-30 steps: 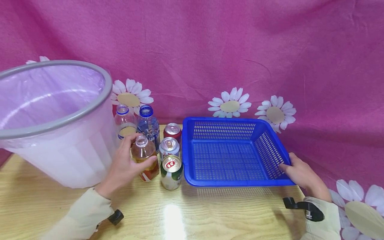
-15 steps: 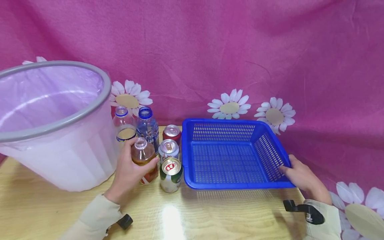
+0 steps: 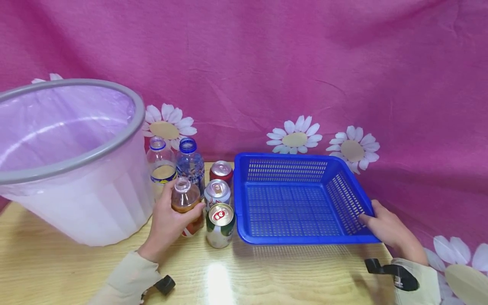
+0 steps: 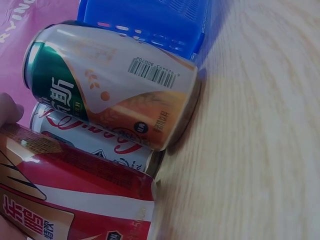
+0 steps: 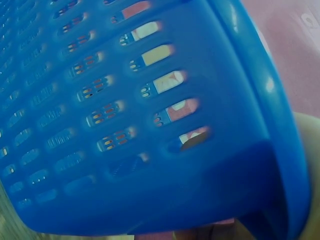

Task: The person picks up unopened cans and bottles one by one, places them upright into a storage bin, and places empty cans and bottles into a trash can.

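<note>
Magenta, daisy-printed cloth (image 3: 244,63) hangs behind the wooden surface (image 3: 289,275). Toward the surface's left edge stands a translucent waste bin (image 3: 110,203), its purple liner (image 3: 76,114) presumably there to keep the walls clean. A blue plastic basket (image 3: 305,239) reaches out to the surface's right edge, where the right hand (image 3: 389,226) grips the rim, thumb over it, fingers hidden, probably to steady it. The left hand (image 3: 165,222) curls thumb and fingers round the upright, capless Dongpeng bottle (image 3: 187,198), between bin and cans; the high grip seems chosen because neighbours crowd its lower part. I cannot tell whether its base touches the surface. Behind it, near the back edge, stand a blue-necked bottle (image 3: 190,167) and a yellow-labelled bottle (image 3: 156,156). A red can (image 3: 221,170), a silver can (image 3: 217,189) and a green-and-white can (image 3: 219,235) line the basket's left side from back to front, perhaps grouped by kind.
</note>
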The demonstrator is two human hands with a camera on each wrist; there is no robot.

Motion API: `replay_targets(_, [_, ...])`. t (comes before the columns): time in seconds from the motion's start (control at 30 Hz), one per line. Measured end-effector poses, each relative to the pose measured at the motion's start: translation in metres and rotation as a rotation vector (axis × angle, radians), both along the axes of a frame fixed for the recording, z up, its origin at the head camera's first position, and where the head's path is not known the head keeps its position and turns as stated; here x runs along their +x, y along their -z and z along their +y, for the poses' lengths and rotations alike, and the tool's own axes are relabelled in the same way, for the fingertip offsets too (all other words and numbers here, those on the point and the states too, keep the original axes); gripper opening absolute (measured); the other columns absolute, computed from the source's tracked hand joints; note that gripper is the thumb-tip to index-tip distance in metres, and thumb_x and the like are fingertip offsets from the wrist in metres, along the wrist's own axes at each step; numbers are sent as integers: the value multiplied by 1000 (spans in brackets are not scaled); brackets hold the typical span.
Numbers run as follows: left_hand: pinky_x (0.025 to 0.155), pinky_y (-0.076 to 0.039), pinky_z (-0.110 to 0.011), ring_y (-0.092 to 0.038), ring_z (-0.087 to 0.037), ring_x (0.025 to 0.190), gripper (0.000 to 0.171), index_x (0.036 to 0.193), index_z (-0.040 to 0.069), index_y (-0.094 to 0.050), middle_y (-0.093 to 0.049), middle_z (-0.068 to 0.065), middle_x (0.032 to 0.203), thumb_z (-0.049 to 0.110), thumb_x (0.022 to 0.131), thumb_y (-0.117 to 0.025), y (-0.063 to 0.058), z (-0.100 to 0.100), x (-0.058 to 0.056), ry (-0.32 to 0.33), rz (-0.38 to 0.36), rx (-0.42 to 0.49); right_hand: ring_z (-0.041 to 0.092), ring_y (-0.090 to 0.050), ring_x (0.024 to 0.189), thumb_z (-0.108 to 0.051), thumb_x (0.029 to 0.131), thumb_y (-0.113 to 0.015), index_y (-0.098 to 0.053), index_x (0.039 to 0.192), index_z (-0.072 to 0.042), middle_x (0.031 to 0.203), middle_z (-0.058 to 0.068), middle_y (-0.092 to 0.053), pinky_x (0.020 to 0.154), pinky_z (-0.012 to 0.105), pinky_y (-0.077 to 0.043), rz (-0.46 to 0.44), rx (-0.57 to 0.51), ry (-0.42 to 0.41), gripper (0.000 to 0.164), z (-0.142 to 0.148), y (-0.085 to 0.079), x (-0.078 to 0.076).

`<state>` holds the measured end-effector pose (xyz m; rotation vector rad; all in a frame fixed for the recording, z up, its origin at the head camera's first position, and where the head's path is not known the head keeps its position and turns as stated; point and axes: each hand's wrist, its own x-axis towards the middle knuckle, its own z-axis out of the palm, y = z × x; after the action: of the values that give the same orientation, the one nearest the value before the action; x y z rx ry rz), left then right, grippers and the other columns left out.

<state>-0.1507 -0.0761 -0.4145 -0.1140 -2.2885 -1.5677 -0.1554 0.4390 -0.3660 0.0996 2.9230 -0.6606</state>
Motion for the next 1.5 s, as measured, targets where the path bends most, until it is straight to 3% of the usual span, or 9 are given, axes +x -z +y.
replay_targets(0.37, [90,-55,-48,-60,-27,107,75,135,15,-45,-58,-12,124,14,71,-85,3,2,-3,-10,66,45,36,-62,95,-30,97,-49,-43,124,3,107,25,-65,77,39,-46,22,21,-21,43,2,-1,-1])
replay_targets(0.63, [90,-55,-47,-61,-26,106,73,133,16,-46,-59,-11,122,14,71,-85,8,3,-2,-9,69,57,34,-62,94,-30,98,-49,-43,123,4,107,24,-65,77,36,-44,14,4,-16,42,1,1,1])
replay_targets(0.73, [90,-55,-47,-61,-25,106,73,133,18,-46,-59,-10,123,15,72,-85,7,3,-3,-1,76,62,36,-62,96,-30,98,-48,-43,124,4,109,26,-64,79,41,-46,14,2,-14,43,2,1,1])
replay_targets(0.87, [90,-55,-41,-61,-22,106,73,134,17,-45,-59,-9,123,15,72,-85,6,3,-3,5,76,61,38,-61,98,-31,99,-47,-41,127,5,112,28,-62,82,48,-47,1,-8,-10,45,2,0,0])
replay_targets(1.0, [89,-54,-34,-61,-21,106,74,134,15,-45,-60,-8,123,14,72,-85,7,2,-2,0,68,56,38,-61,98,-31,99,-47,-41,126,4,112,27,-63,81,47,-47,-2,-4,-12,45,1,0,1])
replay_targets(1.27, [89,-55,-47,-61,-26,107,74,133,15,-44,-59,-11,123,15,72,-85,8,3,-2,2,81,47,39,-60,100,-31,99,-47,-41,126,4,113,27,-62,83,47,-46,-4,-9,-12,45,3,1,4])
replay_targets(1.5, [90,-55,-48,-61,-27,107,73,133,16,-44,-58,-11,124,15,73,-84,8,3,-1,0,79,49,36,-61,97,-31,98,-48,-42,126,4,109,25,-64,79,39,-45,9,5,-22,45,1,0,1])
